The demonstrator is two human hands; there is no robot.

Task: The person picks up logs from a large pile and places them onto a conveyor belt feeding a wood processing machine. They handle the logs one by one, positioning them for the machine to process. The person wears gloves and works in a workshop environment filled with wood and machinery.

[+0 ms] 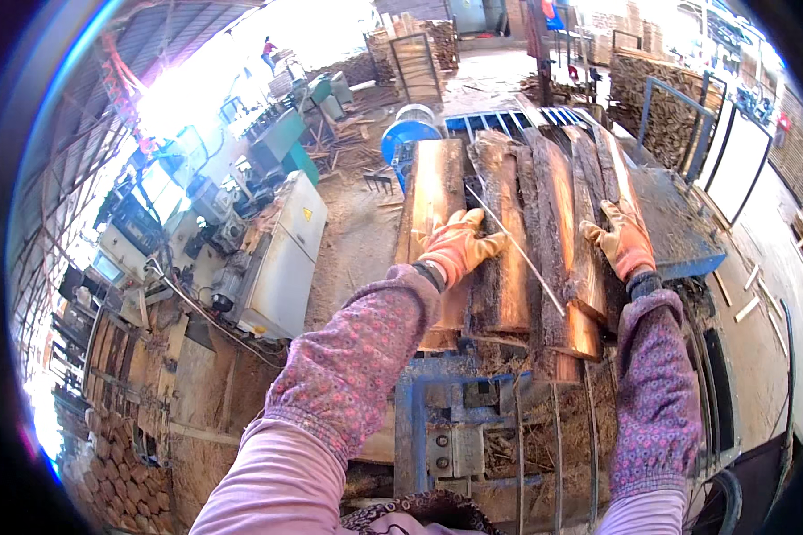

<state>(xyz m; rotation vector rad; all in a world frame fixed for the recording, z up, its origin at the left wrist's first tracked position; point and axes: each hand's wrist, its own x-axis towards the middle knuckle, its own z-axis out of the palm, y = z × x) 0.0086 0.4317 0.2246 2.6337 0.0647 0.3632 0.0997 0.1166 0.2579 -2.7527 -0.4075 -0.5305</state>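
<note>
Lavender sleeves (281,473) are cut off at the near edge. Wood slabs (558,201) are laid lengthwise across the counter (674,214), which is largely hidden beneath them. The gloved left hand (457,245) is rested, grip spread open, on the left slab; the right hand (623,241), likewise open, is placed on the right slabs. Both palms are concealed. Machinery (136,225) at left is partly obscured by glare.

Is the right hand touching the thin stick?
Apart. The head view shows it: wood slabs are plainly visible between the right hand and the whole length of the thin stick.
</note>
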